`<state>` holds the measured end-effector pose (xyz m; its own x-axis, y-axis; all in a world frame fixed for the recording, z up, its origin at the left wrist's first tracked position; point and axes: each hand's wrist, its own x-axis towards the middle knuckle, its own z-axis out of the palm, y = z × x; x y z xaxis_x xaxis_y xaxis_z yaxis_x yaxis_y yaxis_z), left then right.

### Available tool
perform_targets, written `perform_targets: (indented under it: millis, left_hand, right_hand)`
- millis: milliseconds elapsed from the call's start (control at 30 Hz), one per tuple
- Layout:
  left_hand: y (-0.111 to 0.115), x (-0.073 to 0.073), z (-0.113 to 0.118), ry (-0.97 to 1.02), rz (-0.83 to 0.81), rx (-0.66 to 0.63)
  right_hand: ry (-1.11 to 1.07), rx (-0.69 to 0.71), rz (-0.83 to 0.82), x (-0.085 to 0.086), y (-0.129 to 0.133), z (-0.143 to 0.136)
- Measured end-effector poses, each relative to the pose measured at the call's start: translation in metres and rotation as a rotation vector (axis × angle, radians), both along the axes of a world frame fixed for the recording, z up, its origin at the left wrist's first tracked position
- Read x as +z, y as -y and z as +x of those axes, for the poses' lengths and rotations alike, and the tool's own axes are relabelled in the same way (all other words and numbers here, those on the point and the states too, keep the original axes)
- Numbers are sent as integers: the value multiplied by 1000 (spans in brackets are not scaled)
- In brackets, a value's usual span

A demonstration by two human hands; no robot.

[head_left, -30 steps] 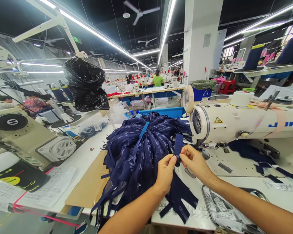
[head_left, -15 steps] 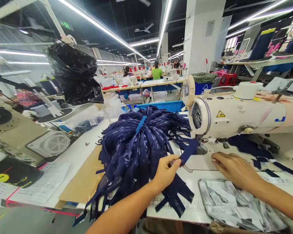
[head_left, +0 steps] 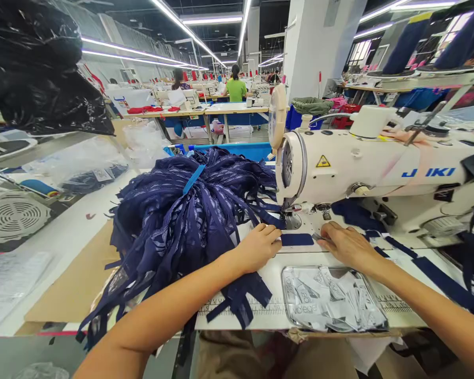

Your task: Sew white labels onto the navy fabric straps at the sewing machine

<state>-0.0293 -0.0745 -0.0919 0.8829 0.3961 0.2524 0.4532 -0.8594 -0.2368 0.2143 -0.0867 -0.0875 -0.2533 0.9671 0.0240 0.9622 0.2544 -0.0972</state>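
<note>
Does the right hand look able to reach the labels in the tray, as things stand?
Probably yes: the tray lies open on the near side of the right hand, and nothing seems to cover the labels.

A black plastic bag point(head_left: 35, 68) hangs at the upper left of the frame, with clear plastic wrapping point(head_left: 144, 139) to the right of it and lower down. At the lower left lie a piece of brown cardboard point(head_left: 73, 279) and a printed sheet point(head_left: 10, 289), below a round vent grille point(head_left: 18, 216) at the left edge. At top centre, a person in a green top point(head_left: 236, 88) sits beyond a bench point(head_left: 237, 109). A pale pillar point(head_left: 316, 52) rises at the upper right, above a red stool point(head_left: 344, 118).
</note>
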Motion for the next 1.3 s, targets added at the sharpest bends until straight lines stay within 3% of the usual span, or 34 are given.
perform_targets:
  millis: [233, 367, 500, 667, 767, 833, 967, 1300]
  left_hand:
    - [10, -2, -14, 26, -143, 4]
    - [8, -3, -14, 54, -155, -1]
    - [7, -5, -14, 67, -150, -10]
    - [7, -8, -15, 77, -138, -19]
    - [6, -10, -15, 90, -140, -16]
    - [5, -10, -14, 98, -144, -19]
    - [6, -9, -12, 111, -140, -15]
    - [7, -6, -13, 94, -149, -17]
  right_hand:
    - [-239, 49, -144, -5, -8, 11]
    - [-364, 172, 140, 1, -5, 3]
    - [-245, 329, 472, 6, 0, -13]
    - [139, 274, 591, 6, 6, -13]
    - [127, 297, 673, 10, 13, -10]
    - [25, 444, 607, 12, 14, -14]
    - [-72, 704, 297, 8, 4, -32]
    - [138, 780, 241, -2, -13, -41]
